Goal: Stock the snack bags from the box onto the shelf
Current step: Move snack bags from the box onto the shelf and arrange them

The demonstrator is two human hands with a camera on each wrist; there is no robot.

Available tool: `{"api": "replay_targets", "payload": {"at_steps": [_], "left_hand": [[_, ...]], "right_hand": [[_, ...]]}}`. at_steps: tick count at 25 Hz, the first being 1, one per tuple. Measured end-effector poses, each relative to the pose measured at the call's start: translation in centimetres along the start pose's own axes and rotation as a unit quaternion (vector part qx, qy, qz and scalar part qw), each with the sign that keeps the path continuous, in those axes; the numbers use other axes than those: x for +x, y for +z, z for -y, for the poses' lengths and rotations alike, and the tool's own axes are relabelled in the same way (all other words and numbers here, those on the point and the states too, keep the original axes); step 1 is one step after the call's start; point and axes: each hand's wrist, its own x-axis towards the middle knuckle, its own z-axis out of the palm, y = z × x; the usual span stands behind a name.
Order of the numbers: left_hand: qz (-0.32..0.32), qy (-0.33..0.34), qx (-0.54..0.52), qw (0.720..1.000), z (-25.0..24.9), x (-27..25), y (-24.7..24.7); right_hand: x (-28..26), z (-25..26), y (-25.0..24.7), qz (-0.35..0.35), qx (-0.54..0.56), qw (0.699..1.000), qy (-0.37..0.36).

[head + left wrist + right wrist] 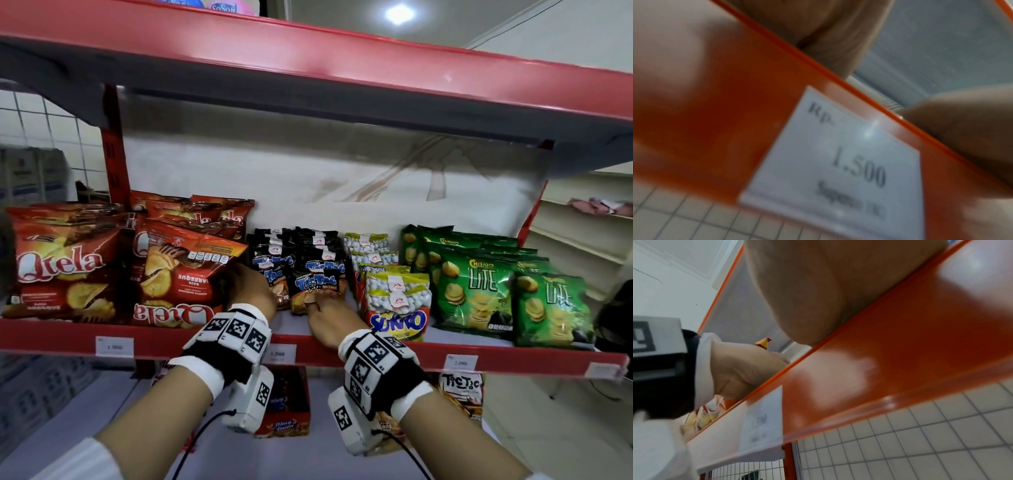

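The snack bags stand in rows mid-shelf, the right hand resting straight fingers on the front one, the left hand beside them, its fingers hidden.

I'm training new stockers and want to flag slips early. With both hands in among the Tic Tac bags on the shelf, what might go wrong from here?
1. The front Tic Tac bag stands near the shelf lip; the right hand touching it might knock it off as it pulls away.
2. The left hand sits against an upside-down, leaning Qtela bag; a nudge may topple it.
3. The Sukro bag stands close beside the right hand and could tip.
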Motion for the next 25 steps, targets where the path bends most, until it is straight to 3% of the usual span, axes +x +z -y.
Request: {"api": "replay_targets", "payload": {"at_steps": [3,7,8,10,12,14,17,22,25], "left_hand": [[-0.054,0.015,-0.042,0.998,-0.3,-0.9,0.2],[-0.189,0.133,0.016,0.973,-0.5,-2.9,0.6],[-0.178,0.150,0.005,0.973,-0.5,-3.3,0.5],[-0.089,0.158,-0.049,0.982,-0.5,-3.8,0.4],[0.009,0.128,-0.093,0.987,-0.5,-3.8,0.4],[0.062,0.095,-0.056,0.992,-0.9,-3.2,0.4],[0.076,0.084,-0.033,0.993,-1.8,-1.9,0.3],[0.119,0.067,-0.019,0.990,-2.5,-0.3,0.8],[0.129,0.046,-0.003,0.991,-2.1,0.3,1.2]], "right_hand": [[0.6,0.0,0.0,0.000,0.005,1.000,0.014],[0.4,0.4,0.0,0.008,-0.040,0.999,0.005],[0.1,0.5,-0.2,0.002,-0.034,0.999,-0.003],[-0.3,0.4,-0.4,-0.024,0.002,1.000,-0.015],[-0.6,0.3,-0.6,-0.068,0.062,0.996,0.000],[-1.2,0.4,-0.6,-0.108,0.089,0.990,0.008],[-1.9,0.6,0.0,-0.140,0.056,0.988,-0.037],[-0.9,0.0,-0.2,-0.040,0.019,0.998,-0.046],[-0.7,-0.3,0.0,-0.060,0.036,0.997,-0.045]]}}
